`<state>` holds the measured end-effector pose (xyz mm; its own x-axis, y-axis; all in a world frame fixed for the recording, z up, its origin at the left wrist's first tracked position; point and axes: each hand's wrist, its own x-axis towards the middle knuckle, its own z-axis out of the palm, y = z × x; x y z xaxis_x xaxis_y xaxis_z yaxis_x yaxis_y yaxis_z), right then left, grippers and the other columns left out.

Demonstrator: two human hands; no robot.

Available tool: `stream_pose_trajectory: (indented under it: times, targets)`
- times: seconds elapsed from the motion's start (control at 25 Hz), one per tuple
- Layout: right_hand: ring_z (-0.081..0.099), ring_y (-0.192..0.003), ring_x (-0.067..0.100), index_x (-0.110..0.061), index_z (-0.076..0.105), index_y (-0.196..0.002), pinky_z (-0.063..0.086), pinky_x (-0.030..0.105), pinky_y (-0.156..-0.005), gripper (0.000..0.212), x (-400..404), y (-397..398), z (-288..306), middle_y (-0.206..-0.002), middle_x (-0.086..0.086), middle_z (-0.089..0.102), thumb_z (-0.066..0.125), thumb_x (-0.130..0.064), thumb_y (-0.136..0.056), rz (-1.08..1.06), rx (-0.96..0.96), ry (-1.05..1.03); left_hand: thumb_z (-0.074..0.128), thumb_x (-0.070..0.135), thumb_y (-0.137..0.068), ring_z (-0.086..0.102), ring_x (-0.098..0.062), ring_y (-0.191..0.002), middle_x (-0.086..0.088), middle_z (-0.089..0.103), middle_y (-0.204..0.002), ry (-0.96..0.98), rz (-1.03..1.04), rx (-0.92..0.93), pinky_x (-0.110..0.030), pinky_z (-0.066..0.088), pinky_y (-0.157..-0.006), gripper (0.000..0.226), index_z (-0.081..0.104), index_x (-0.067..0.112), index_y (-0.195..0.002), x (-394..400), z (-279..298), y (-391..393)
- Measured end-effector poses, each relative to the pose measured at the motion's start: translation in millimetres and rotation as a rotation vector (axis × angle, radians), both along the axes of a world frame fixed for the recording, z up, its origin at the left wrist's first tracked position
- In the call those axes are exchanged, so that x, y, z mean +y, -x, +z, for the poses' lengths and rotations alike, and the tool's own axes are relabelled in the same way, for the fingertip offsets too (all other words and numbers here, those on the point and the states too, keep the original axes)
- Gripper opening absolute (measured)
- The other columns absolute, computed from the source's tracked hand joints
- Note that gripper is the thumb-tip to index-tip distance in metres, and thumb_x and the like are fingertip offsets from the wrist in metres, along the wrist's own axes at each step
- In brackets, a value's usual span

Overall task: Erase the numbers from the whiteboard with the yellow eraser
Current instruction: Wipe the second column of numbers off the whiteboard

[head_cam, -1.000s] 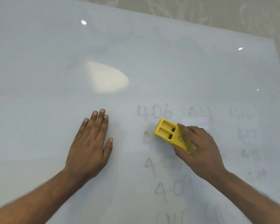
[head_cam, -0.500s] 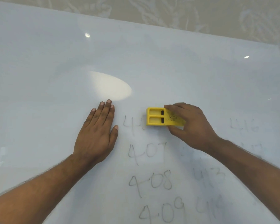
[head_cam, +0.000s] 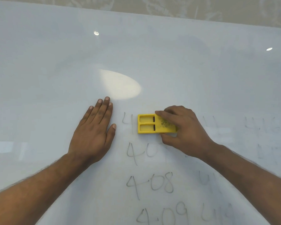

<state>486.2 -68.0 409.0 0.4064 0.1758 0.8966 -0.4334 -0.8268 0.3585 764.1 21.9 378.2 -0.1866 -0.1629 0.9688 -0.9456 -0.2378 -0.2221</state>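
Observation:
The whiteboard [head_cam: 55, 70] fills the view. My right hand [head_cam: 186, 129] grips the yellow eraser [head_cam: 148, 124] and presses it flat on the board over the top number of the left column, where only a "4" [head_cam: 127, 120] shows to its left. Below it stand 407 [head_cam: 141, 151], partly smeared, 408 [head_cam: 150, 183] and 409 [head_cam: 162, 213]. Fainter, smudged numbers [head_cam: 261, 125] lie in columns to the right. My left hand [head_cam: 94, 132] rests flat on the board, fingers together, just left of the numbers.
A bright oval light reflection [head_cam: 120, 85] lies on the board above my left hand. A beige patterned wall [head_cam: 185, 7] shows past the board's top edge. The left half of the board bears no writing.
My right hand slid the eraser up from the 407 row to the 406 row, wiping most of it; only the 4 is left. The view shifted down. My left hand stayed flat.

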Motion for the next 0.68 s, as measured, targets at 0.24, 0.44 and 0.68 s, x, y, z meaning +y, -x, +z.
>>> stream_pose_trajectory:
  times: [0.24, 0.44, 0.68]
  targets:
    - [0.054, -0.095, 0.018, -0.021, 0.061, -0.126, 0.040, 0.034, -0.085, 0.060, -2, 13, 9, -0.108, -0.004, 0.061, 0.069, -0.031, -0.067, -0.093, -0.014, 0.026, 0.022, 0.038, -0.103, 0.006, -0.017, -0.157, -0.004, 0.009, -0.169, -0.010, -0.003, 0.004, -0.035, 0.006, -0.128, 0.064, 0.016, 0.007, -0.159, 1, 0, 0]
    - [0.053, -0.096, 0.018, -0.019, 0.061, -0.126, 0.038, 0.029, -0.087, 0.061, 9, -11, 25, -0.109, -0.002, 0.062, 0.067, -0.027, -0.066, -0.053, -0.134, -0.032, 0.024, 0.036, -0.103, 0.011, -0.021, -0.156, -0.007, 0.013, -0.168, 0.008, -0.019, -0.017, -0.036, 0.007, -0.127, 0.064, 0.019, 0.004, -0.158, 1, 0, -1]
    - [0.054, -0.099, 0.017, -0.017, 0.060, -0.128, 0.040, 0.028, -0.087, 0.059, 14, -13, -16, -0.111, -0.002, 0.062, 0.074, -0.024, -0.071, -0.045, 0.036, -0.024, 0.026, 0.034, -0.103, 0.015, -0.024, -0.156, -0.010, 0.017, -0.167, 0.019, -0.031, -0.015, -0.042, 0.016, -0.126, 0.063, 0.022, 0.003, -0.157, -1, -4, 1]
